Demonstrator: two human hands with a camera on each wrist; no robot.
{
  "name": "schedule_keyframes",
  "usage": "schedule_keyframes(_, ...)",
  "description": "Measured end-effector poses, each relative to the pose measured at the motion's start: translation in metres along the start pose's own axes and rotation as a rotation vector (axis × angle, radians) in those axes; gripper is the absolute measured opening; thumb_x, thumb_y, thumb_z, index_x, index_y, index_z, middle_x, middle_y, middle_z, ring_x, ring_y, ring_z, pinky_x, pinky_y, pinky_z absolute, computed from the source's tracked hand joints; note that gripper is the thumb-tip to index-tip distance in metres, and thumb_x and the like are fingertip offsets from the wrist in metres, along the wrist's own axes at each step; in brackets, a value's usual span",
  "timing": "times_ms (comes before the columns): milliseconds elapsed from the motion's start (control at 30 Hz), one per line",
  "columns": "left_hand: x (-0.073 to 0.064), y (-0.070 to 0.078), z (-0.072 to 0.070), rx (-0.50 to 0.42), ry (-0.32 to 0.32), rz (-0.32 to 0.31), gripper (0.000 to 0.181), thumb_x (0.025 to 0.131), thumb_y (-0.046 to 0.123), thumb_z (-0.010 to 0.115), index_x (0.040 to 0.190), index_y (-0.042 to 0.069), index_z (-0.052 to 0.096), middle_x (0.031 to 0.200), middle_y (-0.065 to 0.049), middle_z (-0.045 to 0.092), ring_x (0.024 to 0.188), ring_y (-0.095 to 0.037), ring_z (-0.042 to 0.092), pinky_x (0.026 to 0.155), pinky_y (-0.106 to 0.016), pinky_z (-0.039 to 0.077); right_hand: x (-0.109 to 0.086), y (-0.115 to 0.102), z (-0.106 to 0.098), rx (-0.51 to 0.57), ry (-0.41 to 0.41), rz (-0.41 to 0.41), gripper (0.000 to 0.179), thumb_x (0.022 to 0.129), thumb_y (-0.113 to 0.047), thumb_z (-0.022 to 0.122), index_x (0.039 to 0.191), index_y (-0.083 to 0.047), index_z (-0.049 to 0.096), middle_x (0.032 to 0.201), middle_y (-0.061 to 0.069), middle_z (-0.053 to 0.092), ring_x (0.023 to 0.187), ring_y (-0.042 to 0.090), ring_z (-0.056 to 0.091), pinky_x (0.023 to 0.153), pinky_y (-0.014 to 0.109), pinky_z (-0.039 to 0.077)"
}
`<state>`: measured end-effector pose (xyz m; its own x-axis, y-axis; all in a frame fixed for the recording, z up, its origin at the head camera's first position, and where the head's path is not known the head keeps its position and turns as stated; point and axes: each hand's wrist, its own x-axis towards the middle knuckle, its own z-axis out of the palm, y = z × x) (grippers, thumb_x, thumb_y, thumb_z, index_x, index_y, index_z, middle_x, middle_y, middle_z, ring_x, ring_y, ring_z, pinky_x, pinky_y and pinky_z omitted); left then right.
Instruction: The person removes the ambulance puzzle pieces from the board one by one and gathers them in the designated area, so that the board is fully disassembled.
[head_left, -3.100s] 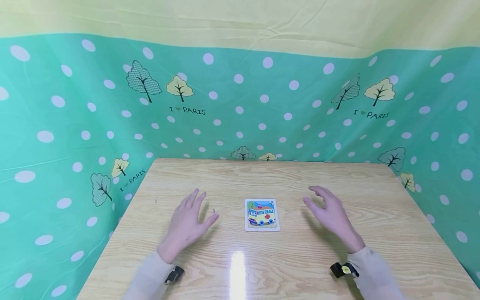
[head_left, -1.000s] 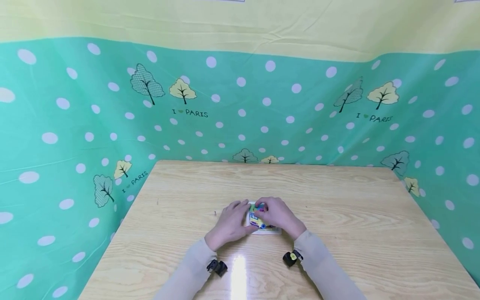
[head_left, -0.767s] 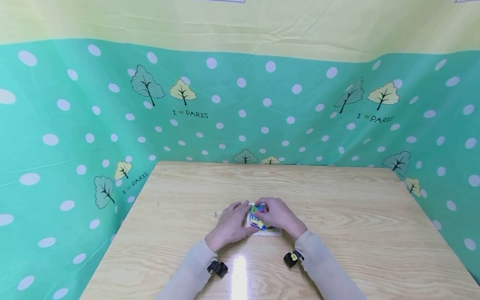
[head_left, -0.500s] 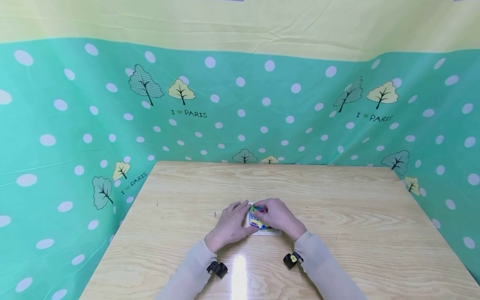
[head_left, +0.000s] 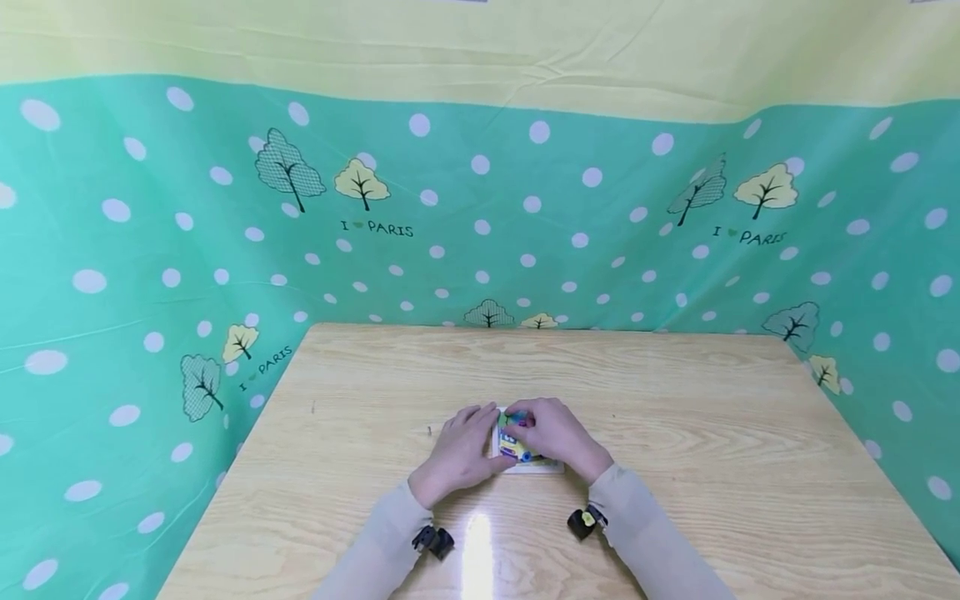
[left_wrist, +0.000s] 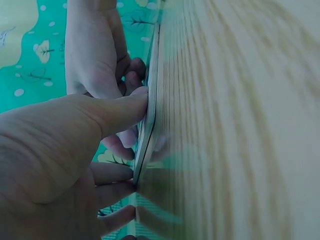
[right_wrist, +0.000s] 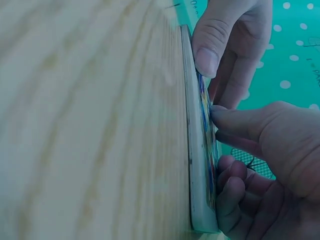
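Observation:
A small flat picture puzzle [head_left: 508, 448] with a white border and a yellow cartoon vehicle lies on the table, partly covered by both hands. My left hand [head_left: 462, 450] holds it by its left side; in the left wrist view the thumb [left_wrist: 131, 106] lies on its top and the other fingers meet its edge. My right hand [head_left: 553, 429] is over its right part. In the right wrist view the right thumb [right_wrist: 232, 120] and a fingertip touch the picture, with the remaining fingers curled. Whether a piece is pinched between them is hidden.
The wood-grain table [head_left: 712, 417] has a green dotted cloth [head_left: 480, 208] hanging behind it and at both sides. A tiny dark mark [head_left: 430, 431] is on the table left of my left hand. Black wrist cameras [head_left: 432, 542] sit on both cuffs.
Both hands came in from either side to the puzzle, left at its left side, right on the picture. Over the last second they have kept nearly the same place.

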<state>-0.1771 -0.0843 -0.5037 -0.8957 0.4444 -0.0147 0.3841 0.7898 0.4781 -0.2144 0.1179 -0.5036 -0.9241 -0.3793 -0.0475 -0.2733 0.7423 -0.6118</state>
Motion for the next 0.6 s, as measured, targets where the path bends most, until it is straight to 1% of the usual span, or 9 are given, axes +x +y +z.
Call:
schedule_keyframes(33,0.0000,0.0003,-0.0003,0.007,-0.003,-0.002,0.088,0.094,0.051,0.076,0.158,-0.001,0.046,0.167,-0.019,0.045,0.152,-0.046,0.041,0.123,-0.067,0.037,0.0003,0.0002,0.0004,0.000,-0.005,0.003,0.035,0.098,-0.034,0.077,0.130,-0.019,0.078,0.071,-0.004,0.061,0.059,0.010,0.047,0.054,0.026,0.039)
schedule_keyframes(100,0.0007,0.0004,-0.0007,0.027,-0.013,-0.012,0.089,0.094,0.052,0.076,0.158,0.000,0.046,0.166,-0.019,0.046,0.151,-0.045,0.042,0.122,-0.067,0.038,0.0010,0.0004,0.0013,-0.009,-0.008,0.006,0.036,0.098,-0.036,0.078,0.130,-0.020,0.078,0.086,-0.002,0.074,0.067,0.008,0.052,0.061,0.025,0.044)
schedule_keyframes(167,0.0017,0.0004,-0.0008,0.054,-0.015,-0.018,0.089,0.093,0.053,0.077,0.158,0.000,0.047,0.165,-0.019,0.047,0.150,-0.044,0.044,0.121,-0.065,0.041,0.0019,0.0003,0.0019,-0.010,-0.009,-0.001,0.037,0.097,-0.035,0.078,0.130,-0.020,0.078,0.100,0.001,0.079,0.072,0.009,0.054,0.064,0.026,0.046)
schedule_keyframes(233,0.0030,0.0005,-0.0011,0.072,-0.011,-0.020,0.089,0.092,0.054,0.078,0.158,0.001,0.048,0.164,-0.018,0.049,0.149,-0.042,0.046,0.120,-0.064,0.042,0.0025,-0.0002,0.0017,-0.024,-0.010,-0.009,0.038,0.097,-0.035,0.078,0.132,-0.019,0.077,0.097,0.003,0.078,0.071,0.009,0.053,0.063,0.026,0.044)
schedule_keyframes(267,0.0037,0.0004,-0.0012,0.078,-0.011,-0.020,0.089,0.092,0.054,0.078,0.158,0.002,0.048,0.163,-0.018,0.050,0.148,-0.042,0.046,0.120,-0.064,0.042,0.0029,-0.0001,0.0014,-0.027,-0.006,-0.012,0.039,0.097,-0.035,0.078,0.133,-0.019,0.077,0.092,0.003,0.077,0.070,0.008,0.052,0.062,0.025,0.043)
schedule_keyframes(333,0.0048,0.0007,-0.0015,0.082,-0.007,-0.017,0.089,0.091,0.054,0.079,0.157,0.002,0.049,0.162,-0.017,0.051,0.147,-0.041,0.047,0.118,-0.064,0.043,0.0033,0.0001,0.0006,-0.023,-0.008,-0.013,0.039,0.097,-0.034,0.078,0.133,-0.019,0.076,0.076,0.000,0.066,0.063,0.010,0.048,0.056,0.025,0.038)
schedule_keyframes(400,0.0057,0.0011,-0.0018,0.080,-0.008,-0.013,0.089,0.091,0.053,0.080,0.157,0.002,0.050,0.162,-0.017,0.051,0.147,-0.042,0.047,0.118,-0.064,0.043,0.0034,0.0007,-0.0005,-0.023,-0.009,-0.011,0.038,0.097,-0.034,0.079,0.132,-0.019,0.077,0.067,-0.003,0.057,0.060,0.010,0.045,0.053,0.024,0.035)
schedule_keyframes(533,0.0070,0.0015,-0.0019,0.072,-0.007,-0.010,0.088,0.090,0.053,0.081,0.156,0.003,0.051,0.161,-0.017,0.052,0.147,-0.042,0.047,0.118,-0.065,0.043,0.0041,0.0005,-0.0026,-0.015,-0.010,-0.021,0.035,0.095,-0.034,0.081,0.127,-0.020,0.078,0.069,-0.006,0.056,0.062,0.010,0.048,0.054,0.024,0.037)
schedule_keyframes(600,0.0078,0.0013,-0.0022,0.070,-0.006,-0.011,0.088,0.090,0.053,0.081,0.156,0.003,0.051,0.161,-0.017,0.052,0.147,-0.042,0.047,0.118,-0.065,0.042,0.0049,-0.0024,-0.0041,-0.035,-0.013,-0.023,0.036,0.095,-0.035,0.081,0.127,-0.020,0.077,0.075,-0.005,0.064,0.068,0.011,0.053,0.062,0.027,0.044)
